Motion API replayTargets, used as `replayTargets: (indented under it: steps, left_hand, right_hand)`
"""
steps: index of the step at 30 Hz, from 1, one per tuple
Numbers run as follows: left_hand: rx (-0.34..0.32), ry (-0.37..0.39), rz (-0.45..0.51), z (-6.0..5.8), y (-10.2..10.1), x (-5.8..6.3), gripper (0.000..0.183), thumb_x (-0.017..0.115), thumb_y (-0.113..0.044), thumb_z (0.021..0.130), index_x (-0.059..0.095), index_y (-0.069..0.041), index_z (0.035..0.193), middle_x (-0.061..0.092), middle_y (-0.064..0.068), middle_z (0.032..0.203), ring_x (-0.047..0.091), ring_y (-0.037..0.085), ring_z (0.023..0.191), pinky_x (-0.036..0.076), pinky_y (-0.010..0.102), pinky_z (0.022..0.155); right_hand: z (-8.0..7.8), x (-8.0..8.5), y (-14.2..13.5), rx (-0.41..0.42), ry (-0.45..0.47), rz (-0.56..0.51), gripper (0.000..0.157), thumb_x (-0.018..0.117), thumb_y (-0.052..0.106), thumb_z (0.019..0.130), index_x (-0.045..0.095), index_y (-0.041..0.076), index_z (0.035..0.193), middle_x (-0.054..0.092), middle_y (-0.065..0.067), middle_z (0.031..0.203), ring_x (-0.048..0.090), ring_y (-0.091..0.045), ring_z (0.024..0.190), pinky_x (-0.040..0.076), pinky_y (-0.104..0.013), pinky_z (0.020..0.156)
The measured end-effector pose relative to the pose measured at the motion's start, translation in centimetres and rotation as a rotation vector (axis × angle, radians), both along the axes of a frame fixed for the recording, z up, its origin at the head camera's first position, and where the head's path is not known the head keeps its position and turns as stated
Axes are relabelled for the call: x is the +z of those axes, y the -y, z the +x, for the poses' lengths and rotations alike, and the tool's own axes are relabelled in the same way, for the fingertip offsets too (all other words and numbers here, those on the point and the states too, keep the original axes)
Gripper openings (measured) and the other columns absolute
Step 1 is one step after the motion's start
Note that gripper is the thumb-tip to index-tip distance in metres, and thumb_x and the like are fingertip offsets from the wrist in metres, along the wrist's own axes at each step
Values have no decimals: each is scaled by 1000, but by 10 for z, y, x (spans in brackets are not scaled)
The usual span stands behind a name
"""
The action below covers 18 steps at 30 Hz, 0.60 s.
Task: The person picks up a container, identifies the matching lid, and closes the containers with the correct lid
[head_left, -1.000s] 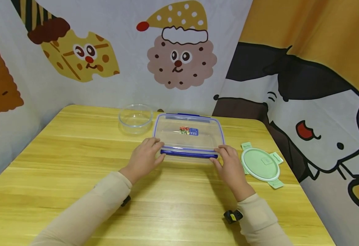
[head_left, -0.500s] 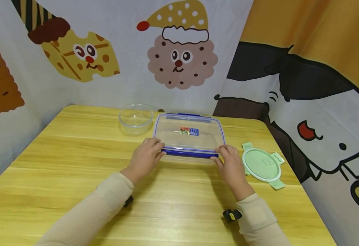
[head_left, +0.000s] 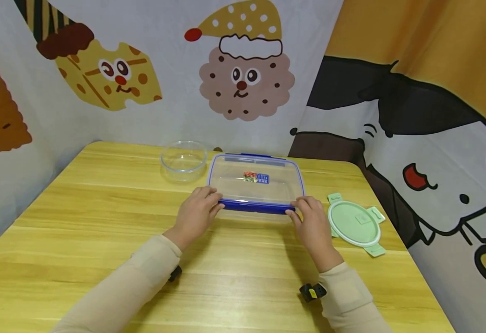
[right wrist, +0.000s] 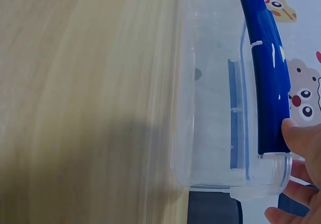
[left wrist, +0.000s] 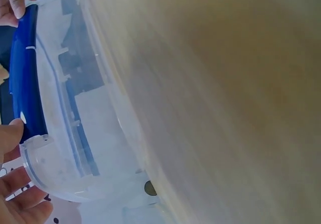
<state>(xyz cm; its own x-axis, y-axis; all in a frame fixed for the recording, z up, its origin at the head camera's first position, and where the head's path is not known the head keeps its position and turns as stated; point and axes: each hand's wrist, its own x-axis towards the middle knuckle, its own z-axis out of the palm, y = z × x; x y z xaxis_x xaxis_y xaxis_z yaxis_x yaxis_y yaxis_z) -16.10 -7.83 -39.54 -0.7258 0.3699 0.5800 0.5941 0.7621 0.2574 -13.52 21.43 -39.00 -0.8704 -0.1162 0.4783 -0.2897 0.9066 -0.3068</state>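
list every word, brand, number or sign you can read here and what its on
No text is readable in any view.
Blue label on the clear food container's lid: white marks, too small to read.
Square mark on the round green lid: too faint to read.
Yellow patch on the right wrist camera: too small to tell.

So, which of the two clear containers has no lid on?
The round bowl, left of the rectangular box. Its top is open; the box, held by the left hand and right hand, has a blue-edged lid on.
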Motion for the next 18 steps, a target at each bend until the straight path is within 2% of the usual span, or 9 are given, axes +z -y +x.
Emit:
replayTargets:
  steps: [4,7,12,15,18]
  left_hand:
    - [11,46,4,1,0,2,20,73,-16,87,70,-4,103,64,14,109,60,29,101,55,38,86]
    - [33,139,37,2,-1,4,22,71,-18,89,69,-4,107,62,15,116,58,31,109,54,41,89]
    - [79,345,184,2,1,7,33,66,-22,93,64,-2,119,52,18,134,47,36,125,48,47,98]
    - [75,457,286,-1,5,7,40,63,-25,95,58,-1,127,44,19,140,42,38,130,41,50,106]
    - [63,554,373,-5,8,5,47,61,-26,96,51,-1,134,39,20,144,37,38,134,33,51,111]
  right_hand:
    - [0,0,-2,15,46,-46,27,72,16,88,68,-1,109,59,-18,117,50,-38,113,45,-51,97]
    - [1,1,-5,21,118,-130,28,70,16,90,67,0,113,56,-19,125,45,-39,122,40,-54,102]
    - [-1,4,-8,3,177,-301,36,67,16,92,60,-2,122,46,-22,137,38,-41,130,35,-57,106]
    - [-3,6,-12,-18,211,-415,43,64,16,94,53,-5,129,40,-24,141,35,-41,131,37,-57,104]
    - [-5,9,-16,-32,287,-537,49,59,20,97,45,-6,136,35,-24,144,35,-39,132,40,-56,102]
